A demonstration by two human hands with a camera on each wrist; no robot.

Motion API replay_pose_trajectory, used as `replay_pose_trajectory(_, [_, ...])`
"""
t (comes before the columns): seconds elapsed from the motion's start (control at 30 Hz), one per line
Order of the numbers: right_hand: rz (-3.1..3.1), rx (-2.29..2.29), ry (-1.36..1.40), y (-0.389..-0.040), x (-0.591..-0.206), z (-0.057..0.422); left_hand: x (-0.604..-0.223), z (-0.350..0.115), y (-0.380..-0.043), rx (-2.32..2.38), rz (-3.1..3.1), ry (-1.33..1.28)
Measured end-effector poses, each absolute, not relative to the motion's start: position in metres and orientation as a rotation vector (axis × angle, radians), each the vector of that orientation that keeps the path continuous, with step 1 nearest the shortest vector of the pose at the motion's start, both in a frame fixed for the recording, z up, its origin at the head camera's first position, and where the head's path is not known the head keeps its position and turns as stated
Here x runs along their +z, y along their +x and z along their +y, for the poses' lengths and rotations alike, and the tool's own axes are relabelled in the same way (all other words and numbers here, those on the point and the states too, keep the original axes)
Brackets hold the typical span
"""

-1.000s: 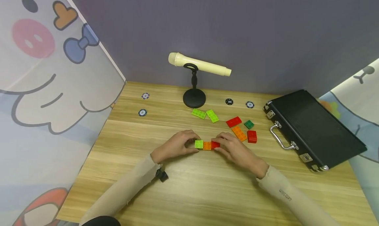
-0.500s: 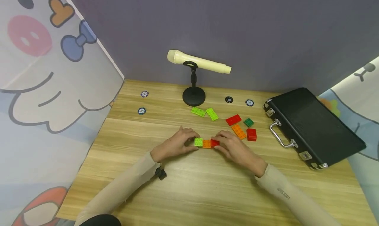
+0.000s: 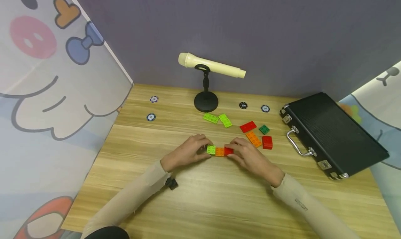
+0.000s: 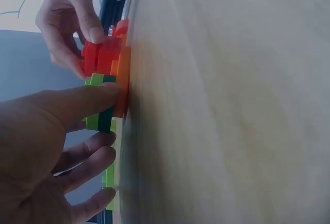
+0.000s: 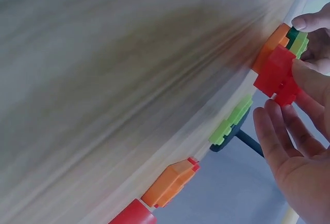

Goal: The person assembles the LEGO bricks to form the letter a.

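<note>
Lime-green building brick, orange brick and red brick form a short row at mid-table in the head view. My left hand pinches the row's left end, thumb in front and fingers behind. In the left wrist view, the lime piece sits over a dark green piece, both resting on the orange one. From the right, my right hand pinches the red end. The right wrist view shows red pieces stacked on the orange brick.
Behind the hands lie lime plates, a red plate, an orange plate, a small dark green plate and a red brick. Beyond are poker chips and a microphone on a stand. A black case stands right.
</note>
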State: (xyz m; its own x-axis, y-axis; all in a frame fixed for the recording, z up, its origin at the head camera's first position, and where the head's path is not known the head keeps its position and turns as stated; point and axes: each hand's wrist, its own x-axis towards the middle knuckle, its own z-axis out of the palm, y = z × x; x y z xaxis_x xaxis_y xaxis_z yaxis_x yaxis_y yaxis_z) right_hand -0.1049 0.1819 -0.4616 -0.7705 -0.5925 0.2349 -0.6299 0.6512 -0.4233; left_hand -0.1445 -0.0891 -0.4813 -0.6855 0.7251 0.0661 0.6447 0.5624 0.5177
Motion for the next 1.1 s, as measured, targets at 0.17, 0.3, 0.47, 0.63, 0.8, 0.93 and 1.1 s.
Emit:
replay_pose_trajectory(0.17, [-2.783, 0.722, 1.035, -0.104, -0.46, 0.183, -0.481, -0.085, -0.145, 0.732, 2.67, 1.216])
replay_pose_trajectory(0.3, [-2.784, 0.731, 1.005, -0.104, -0.461, 0.185, -0.479, -0.083, -0.145, 0.728, 2.663, 1.226])
replay_pose_trajectory(0.47, [-2.783, 0.805, 0.981, -0.102, -0.463, 0.186, -0.479, -0.083, -0.144, 0.767, 2.599, 1.201])
replay_pose_trajectory(0.63, [-2.896, 0.907, 0.996, -0.114, -0.454, 0.188, -0.479, -0.087, -0.144, 0.784, 2.596, 1.135])
replay_pose_trajectory(0.8, [-2.926, 0.861, 0.828, -0.147, -0.439, 0.223, -0.48, -0.088, -0.143, 0.804, 2.575, 1.123])
replay_pose_trajectory(0.93, [-3.035, 0.657, 0.534, -0.17, -0.434, 0.261, -0.482, -0.085, -0.144, 0.817, 2.572, 1.12])
replay_pose_trajectory(1.1, [-3.224, 0.524, 0.373, -0.182, -0.439, 0.285, -0.482, -0.084, -0.143, 0.807, 2.57, 1.114])
